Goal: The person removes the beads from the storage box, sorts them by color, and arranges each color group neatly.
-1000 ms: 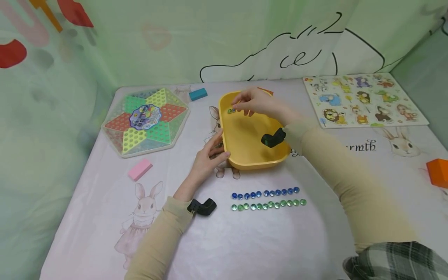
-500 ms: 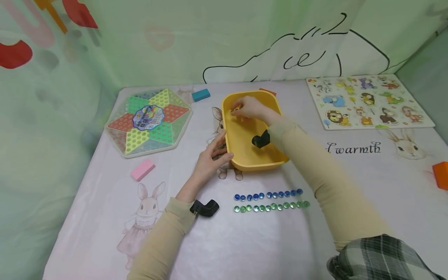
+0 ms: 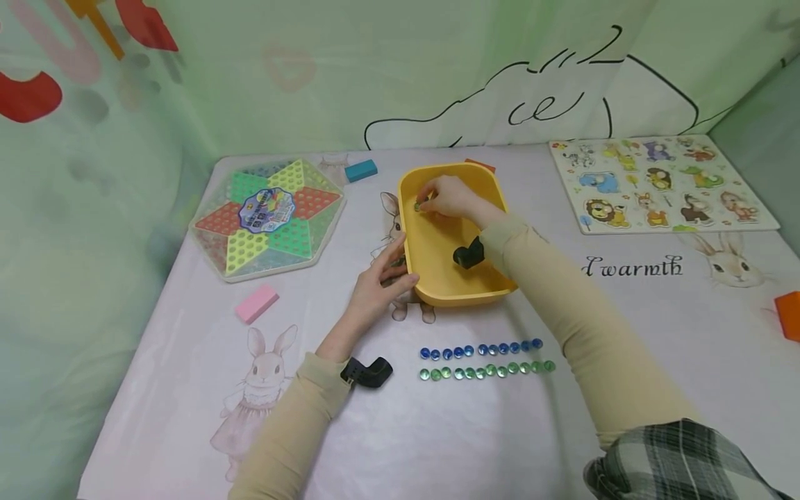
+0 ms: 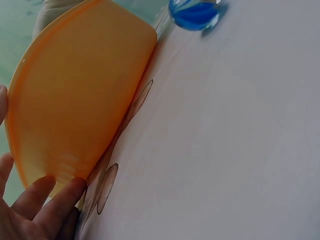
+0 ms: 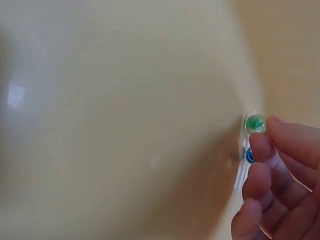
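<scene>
In the head view, a yellow plastic tub stands on the table. My left hand rests against its left outer wall with fingers spread; the left wrist view shows fingertips touching that wall. My right hand reaches inside, near the far left corner. In the right wrist view its thumb and forefinger pinch a green marble low beside the tub's wall. A blue marble is partly hidden behind these fingers. Nearer me lie a row of blue marbles and a row of green marbles.
A Chinese checkers board lies at the back left, a wooden animal puzzle at the back right. Small blocks are scattered about: pink, blue and orange. A red block shows behind the tub.
My right hand has come down to the marbles at the tub's far left and now pinches a green one. My left hand stays at the tub's wall. The head view has shifted slightly.
</scene>
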`<action>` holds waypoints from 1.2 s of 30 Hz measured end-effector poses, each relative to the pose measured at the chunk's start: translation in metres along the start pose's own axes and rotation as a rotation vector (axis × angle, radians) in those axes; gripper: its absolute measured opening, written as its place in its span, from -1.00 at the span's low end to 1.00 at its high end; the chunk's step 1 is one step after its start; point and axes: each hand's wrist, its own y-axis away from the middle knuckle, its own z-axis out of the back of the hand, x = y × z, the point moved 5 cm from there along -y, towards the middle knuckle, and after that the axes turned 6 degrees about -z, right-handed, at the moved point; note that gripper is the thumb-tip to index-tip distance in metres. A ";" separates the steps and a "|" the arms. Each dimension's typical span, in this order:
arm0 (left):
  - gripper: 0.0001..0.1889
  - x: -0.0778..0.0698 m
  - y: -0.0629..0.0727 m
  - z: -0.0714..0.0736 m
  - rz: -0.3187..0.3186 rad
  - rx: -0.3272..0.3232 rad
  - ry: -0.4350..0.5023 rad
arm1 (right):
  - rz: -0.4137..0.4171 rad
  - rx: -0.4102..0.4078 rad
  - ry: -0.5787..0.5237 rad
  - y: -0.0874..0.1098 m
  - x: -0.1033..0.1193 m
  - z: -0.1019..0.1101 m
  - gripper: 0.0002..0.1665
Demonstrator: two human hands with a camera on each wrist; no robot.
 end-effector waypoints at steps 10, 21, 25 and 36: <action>-0.29 -0.002 0.001 0.000 0.007 -0.001 0.011 | 0.050 0.058 0.006 0.004 0.005 -0.010 -0.74; -0.27 0.018 -0.007 -0.001 -0.002 -0.003 0.020 | 0.097 0.099 0.069 0.012 0.016 -0.011 -0.74; -0.27 0.030 -0.011 -0.003 -0.018 -0.013 0.016 | 0.146 0.094 0.090 0.020 0.019 0.000 -0.73; -0.30 0.034 -0.010 -0.003 -0.020 -0.021 0.016 | 0.197 0.064 0.027 0.066 0.016 0.032 -0.76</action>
